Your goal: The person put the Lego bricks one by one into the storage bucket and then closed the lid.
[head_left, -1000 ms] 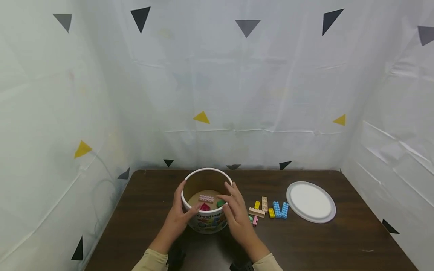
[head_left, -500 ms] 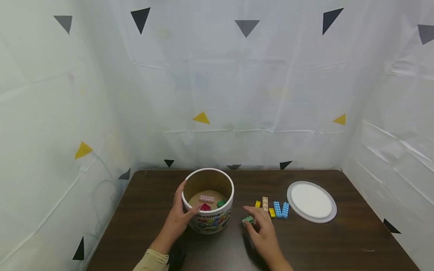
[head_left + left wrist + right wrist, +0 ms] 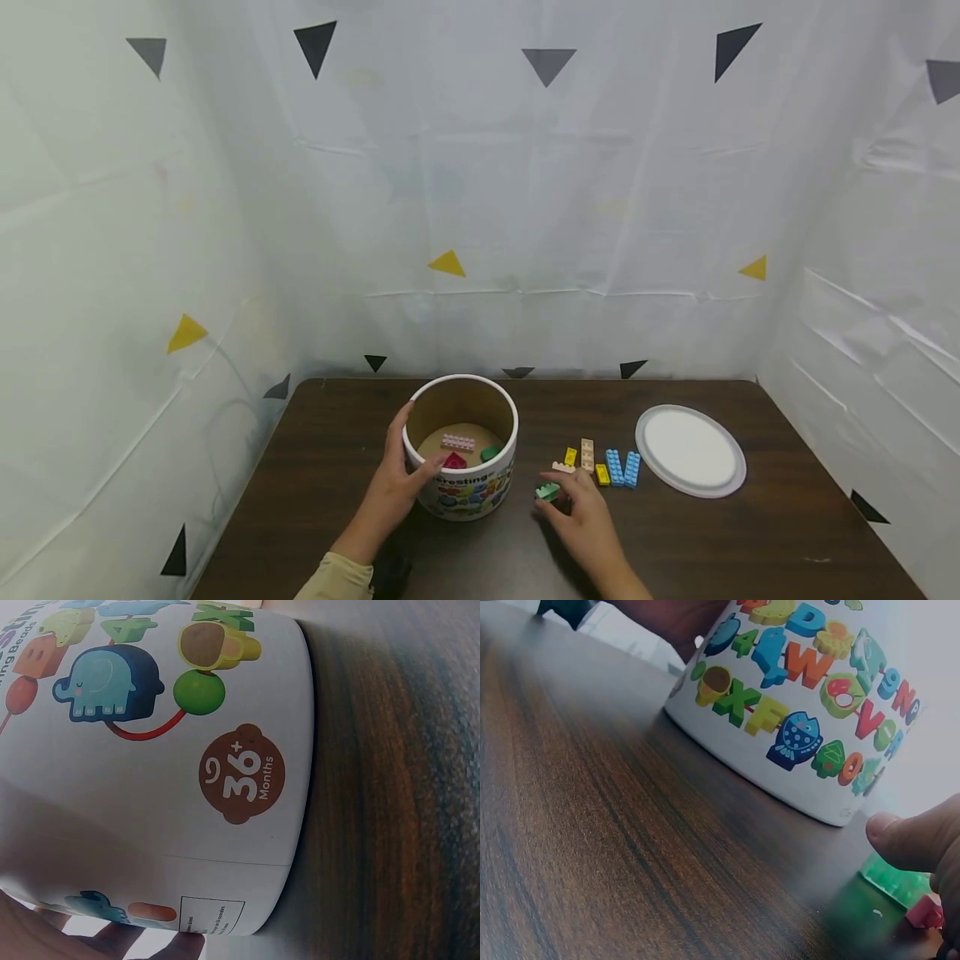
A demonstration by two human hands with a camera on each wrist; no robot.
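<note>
My left hand [image 3: 397, 479] grips the near left side of a round white tub [image 3: 468, 493], thumb over the rim and fingers round the outside. Inside the tub lie a pale pink brick [image 3: 458, 442], a red piece [image 3: 454, 461] and a green piece [image 3: 491, 452]. To the right of the tub, my right hand [image 3: 583, 521] has thumb and fingers curled round a light green toy brick [image 3: 547, 492] low at the table. In the right wrist view the thumb shows in front of this brick, with a small pink brick [image 3: 928, 910] beside it; the other fingers are mostly hidden.
Beyond my right hand lie two yellow bricks [image 3: 602, 475], two blue bricks [image 3: 615, 468] and beige bricks [image 3: 587, 455], one partly covered by the hand. A round white lid [image 3: 690, 451] rests at the right of the dark wooden table [image 3: 750, 533]. White sheeting surrounds the table.
My right hand has left the tub's rim and moved right and down to the green brick, which has shifted slightly left. The left hand stays on the tub.
</note>
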